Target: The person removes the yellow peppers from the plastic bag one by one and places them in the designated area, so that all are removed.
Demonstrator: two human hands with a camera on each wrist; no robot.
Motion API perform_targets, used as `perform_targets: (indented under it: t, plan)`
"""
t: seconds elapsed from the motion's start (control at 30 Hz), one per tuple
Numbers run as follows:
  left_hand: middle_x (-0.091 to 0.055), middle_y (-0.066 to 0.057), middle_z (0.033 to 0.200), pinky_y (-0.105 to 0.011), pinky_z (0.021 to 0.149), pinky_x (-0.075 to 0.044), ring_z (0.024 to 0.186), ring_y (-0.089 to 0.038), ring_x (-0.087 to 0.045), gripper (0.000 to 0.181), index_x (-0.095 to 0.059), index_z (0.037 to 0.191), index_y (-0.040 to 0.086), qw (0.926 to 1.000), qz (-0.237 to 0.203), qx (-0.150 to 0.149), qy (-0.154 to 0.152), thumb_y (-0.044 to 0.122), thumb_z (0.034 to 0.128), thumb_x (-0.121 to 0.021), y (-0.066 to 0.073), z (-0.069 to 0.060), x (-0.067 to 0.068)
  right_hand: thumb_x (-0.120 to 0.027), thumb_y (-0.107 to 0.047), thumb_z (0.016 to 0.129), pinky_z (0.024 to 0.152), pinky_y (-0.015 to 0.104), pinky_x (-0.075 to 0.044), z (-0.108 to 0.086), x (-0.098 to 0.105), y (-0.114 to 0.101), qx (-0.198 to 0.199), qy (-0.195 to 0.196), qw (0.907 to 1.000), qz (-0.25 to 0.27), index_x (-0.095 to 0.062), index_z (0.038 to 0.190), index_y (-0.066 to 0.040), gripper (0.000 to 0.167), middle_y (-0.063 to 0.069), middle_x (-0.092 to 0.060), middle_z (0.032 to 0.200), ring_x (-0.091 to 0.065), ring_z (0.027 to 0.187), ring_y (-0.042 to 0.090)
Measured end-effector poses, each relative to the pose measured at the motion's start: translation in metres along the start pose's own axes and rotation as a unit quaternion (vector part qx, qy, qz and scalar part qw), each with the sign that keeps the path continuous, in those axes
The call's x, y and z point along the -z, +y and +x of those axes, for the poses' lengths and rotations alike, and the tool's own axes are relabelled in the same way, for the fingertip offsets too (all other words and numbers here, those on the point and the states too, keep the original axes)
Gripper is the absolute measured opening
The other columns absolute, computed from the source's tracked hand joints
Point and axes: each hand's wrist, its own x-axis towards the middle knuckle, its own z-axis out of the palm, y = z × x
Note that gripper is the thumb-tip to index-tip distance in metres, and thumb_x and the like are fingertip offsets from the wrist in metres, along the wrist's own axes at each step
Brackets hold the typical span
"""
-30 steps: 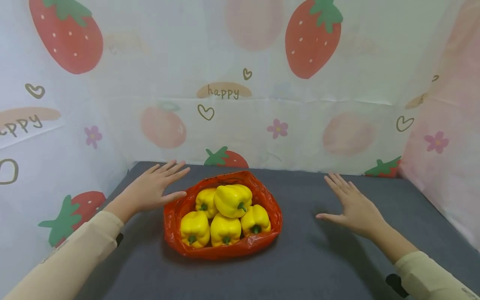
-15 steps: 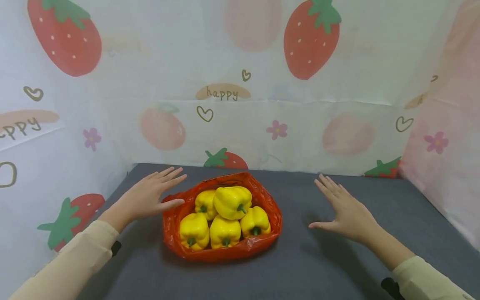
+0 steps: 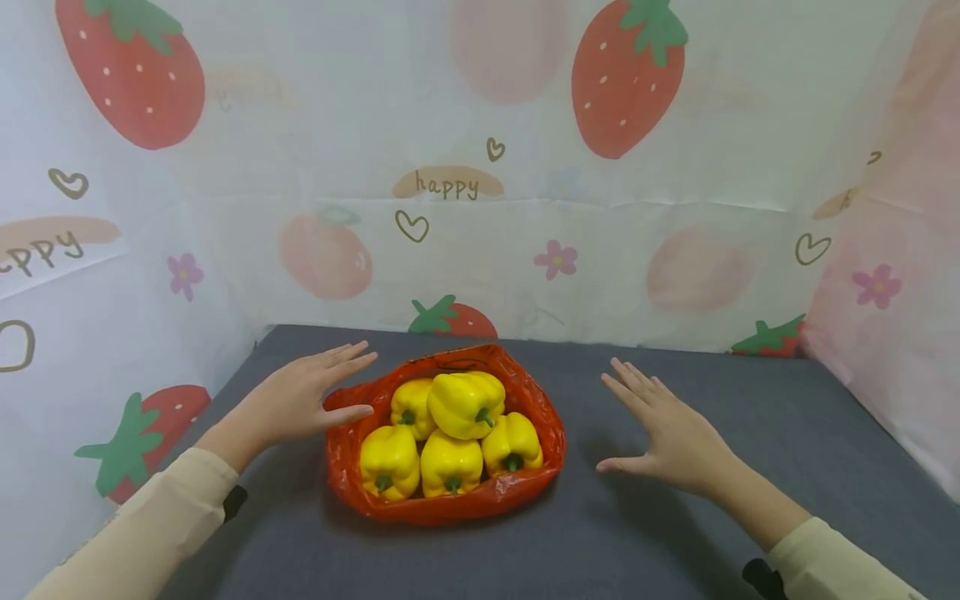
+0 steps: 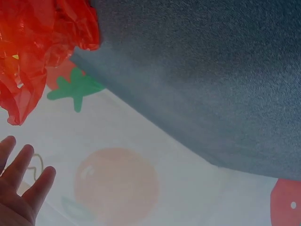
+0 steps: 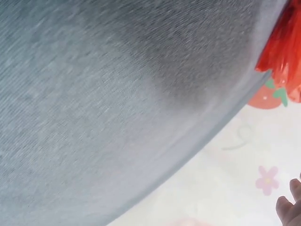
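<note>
A red plastic bag (image 3: 450, 508) lies with its mouth wide on the grey cloth, its rim rolled around several yellow bell peppers (image 3: 452, 463). One bell pepper (image 3: 465, 403) rests on top of the others. My left hand (image 3: 300, 396), fingers straight and thumb apart, hovers by the bag's left rim; whether the thumb touches it I cannot tell. To the right of the bag, my right hand (image 3: 667, 433) is held above the cloth with its fingers spread, apart from the bag. In the left wrist view, crumpled red plastic (image 4: 42, 42) shows above the fingertips (image 4: 42, 183).
The grey cloth (image 3: 585, 550) covers the table surface. A white curtain (image 3: 495, 250) printed with strawberries, hearts and flowers stands behind it and along both sides. Both forearms wear cream sleeves (image 3: 142, 525) with dark bands at the wrists.
My right hand has moved left, closer to the bag, and slightly down. The left hand has lowered a little beside the rim. The bag and bell peppers have stayed in place.
</note>
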Motion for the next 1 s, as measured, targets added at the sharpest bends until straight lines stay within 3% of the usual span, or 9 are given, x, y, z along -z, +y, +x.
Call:
perform_targets:
  t: [0.23,0.53,0.77,1.0]
  plan:
    - [-0.050,-0.016,0.150,-0.060,0.108,-0.042,0.137,-0.039,-0.048,0.075,-0.049,0.146,0.008,0.9992,-0.021,0.031,-0.009,0.052,0.0882,-0.068,0.005,0.000,0.000,-0.074,-0.067,0.074,0.117,0.058,-0.028,0.006,-0.008,-0.012,0.007,0.012,0.9997,0.020,-0.033,0.155,-0.012,0.106,0.014,-0.026,0.164,-0.036,0.145,0.041]
    - [-0.053,-0.016,0.147,-0.062,0.104,-0.044,0.134,-0.040,-0.049,0.075,-0.051,0.145,0.011,0.9937,-0.060,0.084,-0.043,0.056,0.0867,-0.067,0.010,-0.001,-0.003,-0.076,-0.065,0.073,0.119,0.054,-0.028,0.019,-0.020,-0.032,0.011,0.008,0.9985,0.053,-0.035,0.155,-0.012,0.106,0.011,-0.026,0.164,-0.036,0.147,0.036]
    - [-0.057,-0.016,0.142,-0.060,0.105,-0.044,0.131,-0.039,-0.053,0.073,-0.054,0.142,0.010,0.9908,-0.086,0.098,-0.035,0.052,0.0851,-0.071,0.012,-0.003,-0.002,-0.079,-0.060,0.073,0.106,0.063,-0.042,0.029,-0.023,-0.048,-0.008,0.015,0.9950,0.098,-0.038,0.153,-0.014,0.100,0.009,-0.029,0.164,-0.036,0.145,0.041]
    - [-0.057,-0.020,0.142,-0.061,0.103,-0.046,0.129,-0.041,-0.053,0.077,-0.053,0.143,0.008,0.9865,-0.102,0.119,-0.046,0.056,0.0844,-0.070,0.011,-0.003,-0.002,-0.081,-0.054,0.075,0.096,0.057,-0.052,0.038,-0.024,-0.065,-0.020,0.029,0.9892,0.142,-0.042,0.150,-0.013,0.094,0.006,-0.030,0.163,-0.040,0.144,0.034]
